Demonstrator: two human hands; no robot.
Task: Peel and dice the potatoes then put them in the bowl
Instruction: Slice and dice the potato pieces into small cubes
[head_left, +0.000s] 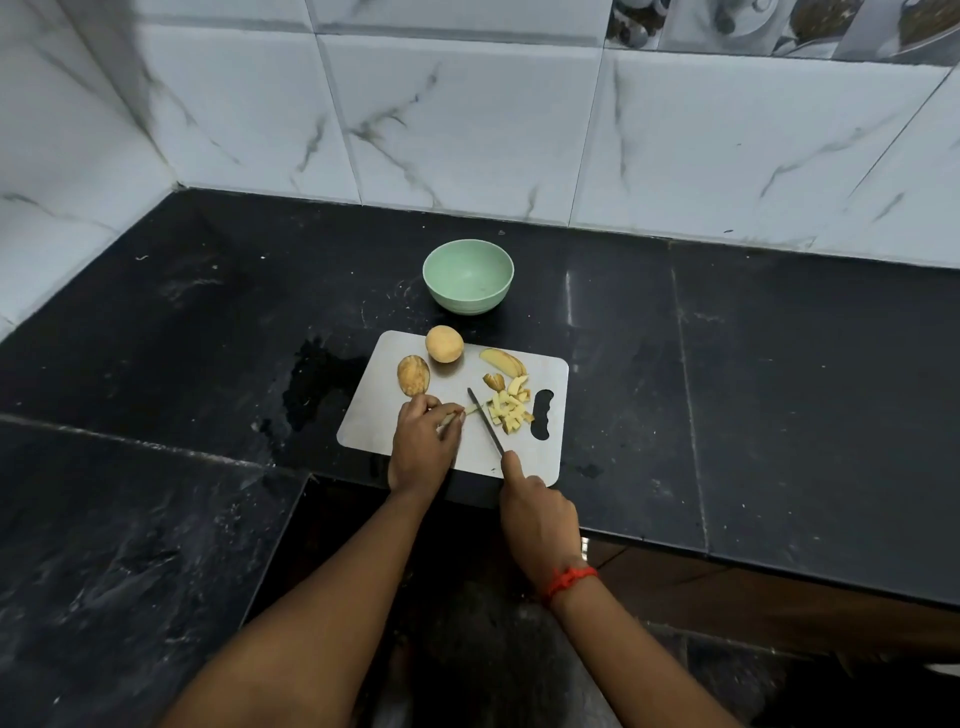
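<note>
Meanwhile, on the board (470, 452), the left hand (423, 441) pinched a potato strip (457, 413); the right hand (540, 512) gripped the knife (485, 422) beside the dice (509, 408). Bowl (468, 275) stood behind.

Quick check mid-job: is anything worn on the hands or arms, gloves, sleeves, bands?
No gloves and no sleeves in view: the left hand and right hand are bare, forearms too. The only thing worn is a knotted red thread around the right wrist.
</note>
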